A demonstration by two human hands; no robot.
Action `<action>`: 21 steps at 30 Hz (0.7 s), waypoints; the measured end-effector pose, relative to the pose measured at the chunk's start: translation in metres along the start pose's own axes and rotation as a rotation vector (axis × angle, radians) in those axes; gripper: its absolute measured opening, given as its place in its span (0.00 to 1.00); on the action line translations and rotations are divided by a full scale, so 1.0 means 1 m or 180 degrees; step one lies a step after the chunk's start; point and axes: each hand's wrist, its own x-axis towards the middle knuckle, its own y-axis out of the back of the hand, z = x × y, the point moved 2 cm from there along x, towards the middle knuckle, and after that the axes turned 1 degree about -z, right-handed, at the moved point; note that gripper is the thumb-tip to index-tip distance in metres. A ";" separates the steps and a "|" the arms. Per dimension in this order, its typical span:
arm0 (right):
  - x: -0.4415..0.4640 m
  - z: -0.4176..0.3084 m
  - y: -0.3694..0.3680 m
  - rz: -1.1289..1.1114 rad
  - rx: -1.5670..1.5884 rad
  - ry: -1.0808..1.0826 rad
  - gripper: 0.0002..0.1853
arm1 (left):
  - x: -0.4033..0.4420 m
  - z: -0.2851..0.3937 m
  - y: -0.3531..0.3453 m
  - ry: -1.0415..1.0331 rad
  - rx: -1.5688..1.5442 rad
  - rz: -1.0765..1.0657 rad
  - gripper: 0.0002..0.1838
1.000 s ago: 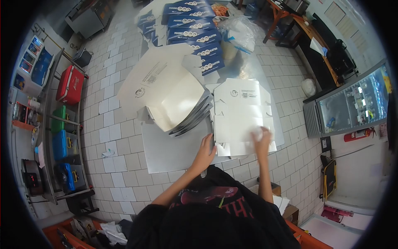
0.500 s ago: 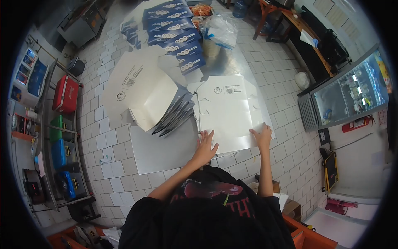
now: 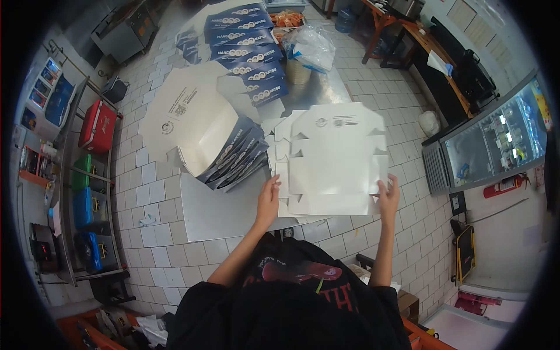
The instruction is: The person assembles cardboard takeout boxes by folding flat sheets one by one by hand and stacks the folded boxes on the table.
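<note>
Nearest the camera, a black shirt [image 3: 286, 303] is worn, and both forearms are extended forward over the near edge of a metal table [image 3: 224, 216]. The left hand [image 3: 268, 201] is positioned at the near left edge of a stack of flat white carton blanks [image 3: 282, 172], with its fingers directed away from the body; whether the edge is pinched cannot be told. The right hand [image 3: 388, 195] is placed at the near right edge of the uppermost blank [image 3: 338, 160], with thumb and fingers bent; whether the sheet is gripped between them cannot be told. The uppermost blank is located between the two hands, printed mark at its far end, and is offset to the right of the stack, whose notched flaps are exposed along the left. To the left of the stack, on the table, partly formed boxes [image 3: 211, 135] are nested in a tilted pile, white inside and blue outside. Farther along, blue printed boxes [image 3: 248, 53] are arranged in an overlapping row. To the right of this row, a round container [image 3: 298, 74] is placed beside a clear plastic bag [image 3: 312, 46]. Beyond the bag, orange pieces [image 3: 286, 19] are heaped.
</note>
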 end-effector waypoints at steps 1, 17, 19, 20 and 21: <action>-0.003 0.000 0.007 0.0033 0.0584 0.0147 0.16 | 0.005 0.004 -0.001 0.0043 -0.0747 -0.0090 0.20; -0.033 0.060 0.005 0.0383 -0.0214 0.0201 0.13 | 0.000 0.045 -0.052 0.1470 -0.2963 -0.1126 0.37; -0.034 0.062 0.001 0.0385 -0.0257 0.0283 0.13 | -0.001 0.048 -0.051 0.1424 -0.3499 -0.1464 0.36; -0.036 0.063 -0.001 0.0406 -0.0293 0.0342 0.13 | -0.006 0.050 -0.051 0.1409 -0.3499 -0.1453 0.36; -0.038 0.062 -0.003 0.0399 -0.0284 0.0353 0.13 | -0.013 0.053 -0.050 0.1451 -0.3377 -0.1432 0.36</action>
